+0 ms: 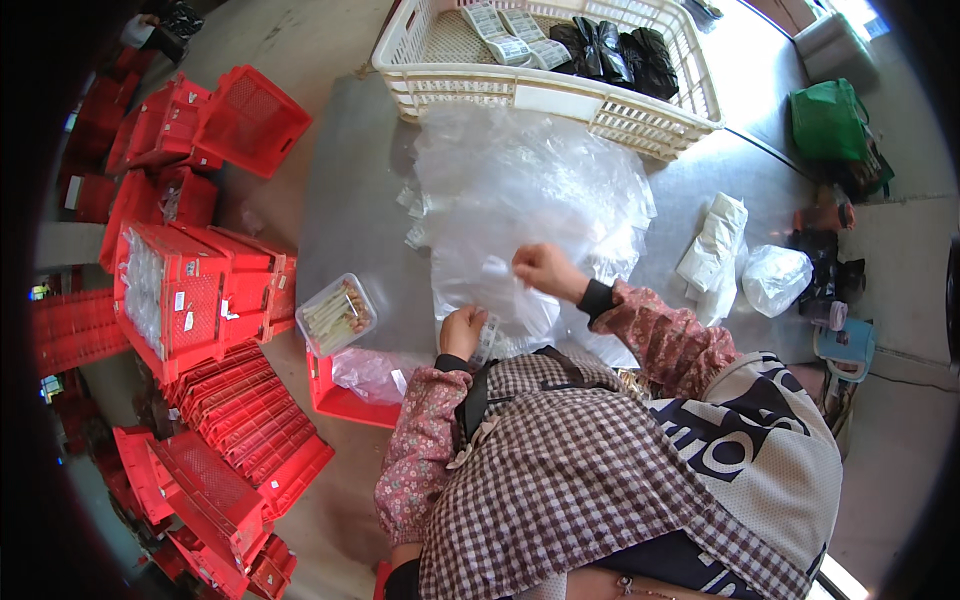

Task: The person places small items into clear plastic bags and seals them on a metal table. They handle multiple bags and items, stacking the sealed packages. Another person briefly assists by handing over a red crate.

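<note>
My left hand pinches a strip of printed labels close to the table's near edge. Clear plastic bags lie spread in an overlapping pile before me. Over the lower part of that pile is my right hand, its fingers curled and slightly blurred; whether they hold a label cannot be seen. A clear plastic tray of long-stemmed mushrooms sits to the left, at the corner of the metal table.
A white plastic crate at the back holds label strips and black plastic bundles. White plastic bags lie at right. Red crates are stacked on the left floor; another red crate stands below the mushroom tray.
</note>
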Demonstrator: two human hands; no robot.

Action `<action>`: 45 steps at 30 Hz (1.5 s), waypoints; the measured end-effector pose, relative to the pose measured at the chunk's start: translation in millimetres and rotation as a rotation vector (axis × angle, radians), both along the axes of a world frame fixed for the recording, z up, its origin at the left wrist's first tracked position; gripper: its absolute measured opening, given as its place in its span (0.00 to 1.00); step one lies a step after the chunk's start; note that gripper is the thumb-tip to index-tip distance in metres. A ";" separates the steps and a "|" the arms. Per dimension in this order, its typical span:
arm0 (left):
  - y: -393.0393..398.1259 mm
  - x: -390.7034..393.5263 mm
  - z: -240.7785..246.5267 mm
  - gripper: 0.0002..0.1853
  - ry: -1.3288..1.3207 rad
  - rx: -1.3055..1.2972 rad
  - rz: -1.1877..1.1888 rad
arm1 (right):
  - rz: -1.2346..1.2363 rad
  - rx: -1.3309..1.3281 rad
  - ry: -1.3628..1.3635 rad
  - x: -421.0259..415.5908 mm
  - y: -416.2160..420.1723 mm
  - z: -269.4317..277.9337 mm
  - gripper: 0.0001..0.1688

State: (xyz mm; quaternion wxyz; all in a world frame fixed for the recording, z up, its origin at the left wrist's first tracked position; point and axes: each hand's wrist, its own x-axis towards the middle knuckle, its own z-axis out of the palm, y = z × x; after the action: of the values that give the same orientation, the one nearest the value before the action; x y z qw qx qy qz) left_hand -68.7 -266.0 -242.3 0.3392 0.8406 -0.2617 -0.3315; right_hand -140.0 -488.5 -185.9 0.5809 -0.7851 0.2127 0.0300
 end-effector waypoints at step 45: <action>63.2 20.8 88.3 0.10 0.402 -0.493 0.220 | -0.034 -0.051 -0.572 -4.9 15.7 79.9 0.12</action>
State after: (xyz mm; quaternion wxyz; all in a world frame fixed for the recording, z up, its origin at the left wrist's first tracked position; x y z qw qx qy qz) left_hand -47.9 -202.8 -154.0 0.6110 0.6742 -0.1696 -0.3787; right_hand -144.9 -472.9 -106.0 0.5977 -0.7724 0.0540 -0.2080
